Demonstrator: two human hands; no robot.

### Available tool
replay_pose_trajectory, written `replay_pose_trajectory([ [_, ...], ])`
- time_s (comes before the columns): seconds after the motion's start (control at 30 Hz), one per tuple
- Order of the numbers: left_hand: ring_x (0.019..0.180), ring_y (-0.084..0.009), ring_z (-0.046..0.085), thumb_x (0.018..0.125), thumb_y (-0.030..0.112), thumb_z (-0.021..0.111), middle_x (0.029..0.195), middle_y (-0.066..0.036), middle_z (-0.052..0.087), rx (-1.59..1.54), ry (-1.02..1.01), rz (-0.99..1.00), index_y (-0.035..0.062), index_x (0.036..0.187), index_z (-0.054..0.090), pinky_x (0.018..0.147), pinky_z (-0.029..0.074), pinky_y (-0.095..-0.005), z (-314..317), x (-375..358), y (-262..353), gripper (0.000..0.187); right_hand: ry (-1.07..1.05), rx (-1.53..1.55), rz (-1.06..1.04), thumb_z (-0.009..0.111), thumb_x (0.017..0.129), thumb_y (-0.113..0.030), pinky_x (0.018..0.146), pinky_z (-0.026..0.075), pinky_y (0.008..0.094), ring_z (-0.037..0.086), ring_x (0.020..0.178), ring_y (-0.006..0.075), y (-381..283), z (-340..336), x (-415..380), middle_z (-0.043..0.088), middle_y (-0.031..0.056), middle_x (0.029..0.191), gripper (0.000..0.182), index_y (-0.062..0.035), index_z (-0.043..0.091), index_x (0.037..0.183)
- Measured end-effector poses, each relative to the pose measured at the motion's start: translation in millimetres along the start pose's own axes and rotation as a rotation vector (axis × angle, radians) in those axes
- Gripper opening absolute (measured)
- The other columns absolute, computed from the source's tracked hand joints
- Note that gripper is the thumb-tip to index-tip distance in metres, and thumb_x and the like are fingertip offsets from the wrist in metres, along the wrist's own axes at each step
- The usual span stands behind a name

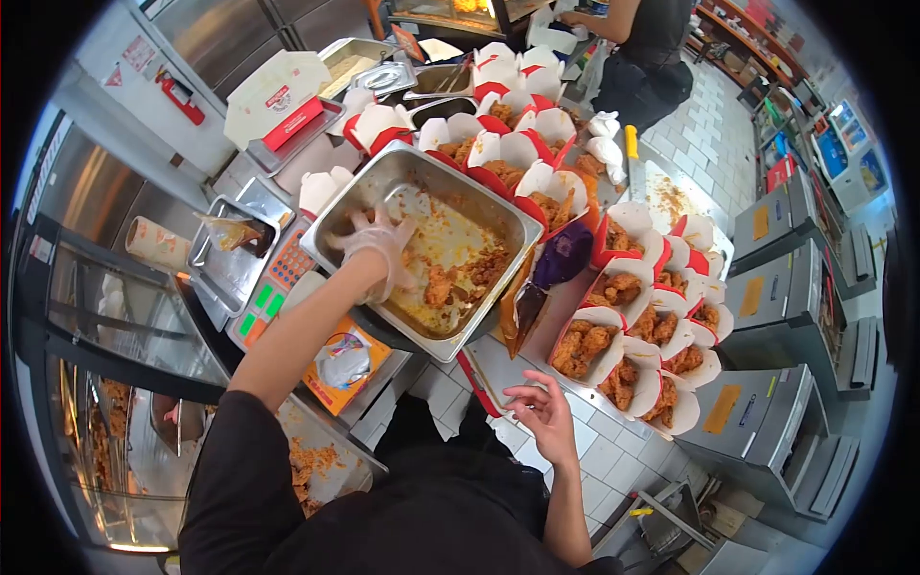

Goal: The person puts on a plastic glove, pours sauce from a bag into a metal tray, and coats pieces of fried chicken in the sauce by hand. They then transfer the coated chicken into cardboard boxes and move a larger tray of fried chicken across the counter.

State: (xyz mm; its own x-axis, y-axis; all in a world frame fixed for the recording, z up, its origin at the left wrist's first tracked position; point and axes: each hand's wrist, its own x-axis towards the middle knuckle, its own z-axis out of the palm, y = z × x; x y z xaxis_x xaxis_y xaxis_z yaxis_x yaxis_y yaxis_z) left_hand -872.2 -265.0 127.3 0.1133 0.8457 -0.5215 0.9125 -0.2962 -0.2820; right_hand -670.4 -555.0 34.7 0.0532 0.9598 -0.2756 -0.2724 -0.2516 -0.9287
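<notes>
My left hand [381, 251], in a clear plastic glove, reaches into a deep metal pan [450, 206] with its fingers spread. Inside the pan, a few pieces of fried chicken [438, 286] and crumbs lie to the right of that hand, in an oily film. Bare and empty, my right hand [541, 412] hovers with parted, slightly curled fingers below the pan, left of the filled boxes. Red and white open boxes [613, 343] of fried chicken stand in rows right of the pan, and more boxes [498, 172] stand behind it.
A scale [278, 278] and a small metal tray [230, 251] are at the left. An orange carton [347, 366] sits below the pan. A yellow-handled knife [632, 144] lies at the back right. Another person [644, 57] stands at the far counter.
</notes>
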Motion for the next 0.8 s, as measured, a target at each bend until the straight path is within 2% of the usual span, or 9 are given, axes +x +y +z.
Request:
replay_pose_trajectory([
  [0.07, 0.127, -0.0456, 0.046, 0.063, 0.041, 0.084, 0.156, -0.027, 0.012, -0.155, -0.005, 0.0, 0.0267, 0.151, 0.029, 0.104, 0.043, -0.0478, 39, 53, -10, 0.105, -0.013, 0.0, 0.015, 0.066, 0.09, -0.007, 0.079, 0.05, 0.0265, 0.061, 0.09, 0.0132, 1, -2, 0, 0.066, 0.0124, 0.113, 0.05, -0.0025, 0.041, 0.132],
  [0.13, 0.128, -0.047, 0.045, 0.062, 0.043, 0.084, 0.147, -0.031, 0.025, -0.149, 0.035, 0.235, 0.0234, 0.147, 0.036, 0.101, 0.046, -0.0493, 47, 75, -20, 0.099, -0.012, -0.03, 0.006, 0.064, 0.091, -0.005, 0.08, 0.05, 0.0287, 0.065, 0.095, 0.018, 1, -4, -3, 0.065, 0.0148, 0.112, 0.049, -0.0035, 0.041, 0.134],
  [0.23, 0.129, -0.0465, 0.044, 0.065, 0.043, 0.084, 0.146, -0.037, 0.021, -0.136, -0.007, 0.338, 0.0199, 0.148, 0.032, 0.105, 0.042, -0.0439, 47, 75, -24, 0.101, -0.007, 0.0, -0.003, 0.064, 0.091, -0.004, 0.081, 0.05, 0.0291, 0.064, 0.095, 0.0175, 3, -7, -5, 0.065, 0.0148, 0.113, 0.049, -0.0041, 0.041, 0.134],
  [0.37, 0.122, -0.0453, 0.051, 0.062, 0.043, 0.085, 0.139, -0.035, 0.029, -0.331, -0.015, 0.187, 0.0201, 0.145, 0.038, 0.101, 0.045, -0.045, 35, 12, 20, 0.098, 0.011, 0.032, 0.014, 0.063, 0.091, -0.003, 0.08, 0.05, 0.0282, 0.064, 0.094, 0.0168, 6, -7, -5, 0.065, 0.0147, 0.113, 0.049, -0.0042, 0.042, 0.134],
  [0.43, 0.116, -0.0505, 0.052, 0.061, 0.055, 0.079, 0.135, -0.034, 0.036, -0.008, 0.056, 0.168, 0.0201, 0.141, 0.045, 0.101, 0.043, -0.049, 38, 1, 40, 0.093, -0.007, 0.002, 0.014, 0.063, 0.091, -0.004, 0.081, 0.05, 0.0281, 0.064, 0.094, 0.0167, 0, -4, -3, 0.065, 0.0146, 0.113, 0.049, -0.0043, 0.041, 0.134],
  [0.53, 0.122, -0.0528, 0.048, 0.062, 0.052, 0.079, 0.145, -0.038, 0.025, -0.004, -0.084, 0.322, 0.0227, 0.147, 0.037, 0.102, 0.041, -0.0515, 20, 19, 29, 0.099, -0.038, -0.033, 0.02, 0.064, 0.091, -0.004, 0.082, 0.05, 0.0285, 0.064, 0.095, 0.0169, -7, 1, 0, 0.065, 0.0143, 0.113, 0.05, -0.0042, 0.041, 0.135],
  [0.57, 0.132, -0.0519, 0.037, 0.061, 0.048, 0.08, 0.15, -0.036, 0.019, -0.04, -0.161, 0.268, 0.0262, 0.151, 0.028, 0.101, 0.04, -0.0586, 20, 30, 24, 0.107, -0.054, -0.015, 0.002, 0.064, 0.091, -0.004, 0.082, 0.05, 0.0287, 0.064, 0.095, 0.0171, -8, 2, 0, 0.065, 0.0144, 0.113, 0.049, -0.0041, 0.041, 0.135],
  [0.6, 0.132, -0.0519, 0.037, 0.061, 0.048, 0.08, 0.15, -0.036, 0.019, -0.044, -0.158, 0.265, 0.0262, 0.151, 0.028, 0.101, 0.04, -0.0586, 24, 36, 16, 0.107, -0.073, 0.002, -0.016, 0.064, 0.091, -0.004, 0.083, 0.05, 0.0289, 0.064, 0.096, 0.0172, -9, 2, 1, 0.065, 0.0145, 0.113, 0.049, -0.004, 0.041, 0.134],
  [0.8, 0.139, -0.0515, 0.025, 0.061, 0.054, 0.082, 0.156, -0.027, 0.014, 0.008, 0.09, 0.206, 0.0305, 0.151, 0.028, 0.096, 0.042, -0.0676, -6, -13, 17, 0.107, -0.06, -0.018, -0.012, 0.067, 0.089, -0.007, 0.081, 0.051, 0.0275, 0.062, 0.091, 0.0141, -1, -2, 1, 0.066, 0.012, 0.113, 0.051, -0.003, 0.041, 0.133],
])
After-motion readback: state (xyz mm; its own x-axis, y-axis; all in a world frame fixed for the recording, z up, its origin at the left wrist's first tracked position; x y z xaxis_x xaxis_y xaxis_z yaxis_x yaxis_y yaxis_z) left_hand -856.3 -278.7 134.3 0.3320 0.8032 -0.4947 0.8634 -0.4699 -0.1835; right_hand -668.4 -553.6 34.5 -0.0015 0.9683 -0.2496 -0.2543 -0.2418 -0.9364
